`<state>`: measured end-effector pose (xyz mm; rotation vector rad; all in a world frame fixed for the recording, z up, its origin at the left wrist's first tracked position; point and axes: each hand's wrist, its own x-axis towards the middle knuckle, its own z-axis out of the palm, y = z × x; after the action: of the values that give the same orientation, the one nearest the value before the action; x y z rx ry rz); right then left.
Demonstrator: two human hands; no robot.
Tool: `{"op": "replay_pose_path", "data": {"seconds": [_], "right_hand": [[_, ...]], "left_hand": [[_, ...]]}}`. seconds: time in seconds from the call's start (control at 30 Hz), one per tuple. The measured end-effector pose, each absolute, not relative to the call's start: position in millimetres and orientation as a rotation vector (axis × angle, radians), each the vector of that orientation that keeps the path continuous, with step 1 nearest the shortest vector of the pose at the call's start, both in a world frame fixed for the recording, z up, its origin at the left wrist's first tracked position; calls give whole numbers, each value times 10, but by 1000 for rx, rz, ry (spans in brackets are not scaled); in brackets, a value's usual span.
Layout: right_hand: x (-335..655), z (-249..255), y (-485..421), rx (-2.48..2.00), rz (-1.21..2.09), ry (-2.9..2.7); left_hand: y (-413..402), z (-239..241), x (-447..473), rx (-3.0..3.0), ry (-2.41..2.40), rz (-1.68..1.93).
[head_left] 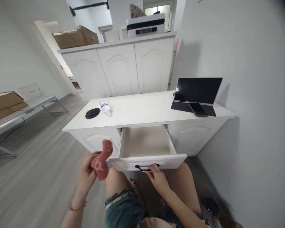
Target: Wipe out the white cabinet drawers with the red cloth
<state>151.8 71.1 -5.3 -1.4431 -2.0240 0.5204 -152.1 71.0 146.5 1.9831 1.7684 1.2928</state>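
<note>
My left hand is closed around a fuzzy reddish-pink sock with a pale pattern on it. It is held up to the left of the pulled-out drawer, in front of the white cabinet door. With its fingers hooked on the black drawer handle, my right hand is at the drawer front. The white drawer stands open above my knees, and its pale inner floor shows with nothing lying on it.
On the white cabinet top lie a clear plastic bottle and a black round object at left. A tablet and a phone are at right, near the wall. A glass-topped table with a cardboard box stands left.
</note>
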Motion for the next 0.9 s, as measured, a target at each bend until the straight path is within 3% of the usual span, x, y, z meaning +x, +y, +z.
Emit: {"op": "replay_pose_path", "data": {"seconds": [0.13, 0.23, 0.37, 0.63, 0.9], "right_hand": [[1521, -2, 714, -1444, 538, -2018], [1522, 46, 685, -1416, 586, -2003], [1646, 78, 557, -1316, 525, -1953], [2557, 378, 692, -1487, -48, -1477], [2917, 437, 1024, -1403, 507, -1441]], "left_hand": [[554, 880, -1164, 2307, 1816, 1286], [550, 614, -840, 2443, 1941, 1087], [542, 579, -562, 2548, 2014, 766], [593, 550, -440, 2503, 2062, 550], [741, 197, -342, 2678, 1924, 787]]}}
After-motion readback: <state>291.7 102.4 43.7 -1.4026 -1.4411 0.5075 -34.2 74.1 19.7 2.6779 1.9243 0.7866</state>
